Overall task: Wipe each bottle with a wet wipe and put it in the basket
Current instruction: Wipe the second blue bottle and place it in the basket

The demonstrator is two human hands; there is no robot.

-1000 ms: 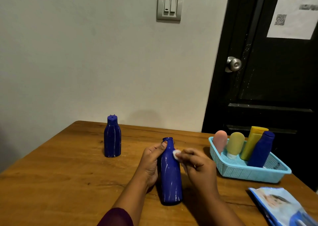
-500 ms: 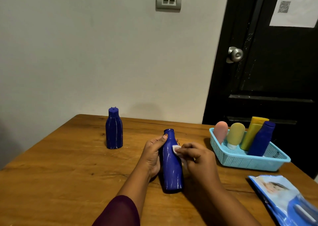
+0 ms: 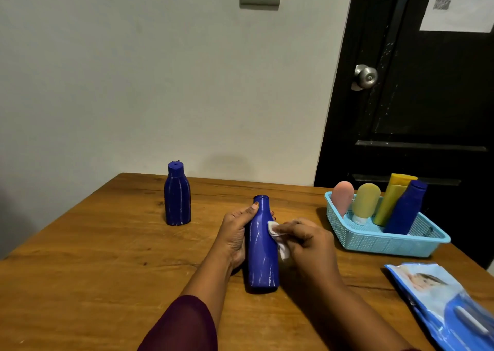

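Note:
A tall blue bottle (image 3: pixel 261 254) stands upright on the wooden table (image 3: pixel 107 257), streaked with white marks. My left hand (image 3: pixel 236 237) grips its left side, thumb up by the neck. My right hand (image 3: pixel 307 239) pinches a small white wet wipe (image 3: pixel 275 230) and presses it against the bottle's right shoulder. A second, shorter blue bottle (image 3: pixel 177 198) stands alone at the back left. The light blue basket (image 3: pixel 385 242) at the right holds a pink, a pale yellow, a yellow and a blue bottle, all leaning.
A blue wet wipe pack (image 3: pixel 443 305) lies at the table's near right corner. A black door (image 3: pixel 417 96) with a metal knob stands behind the basket. A white wall runs along the table's back edge.
The wipe has slid down from the bottle's neck to its shoulder. My left hand keeps the same hold. The camera has tilted slightly down.

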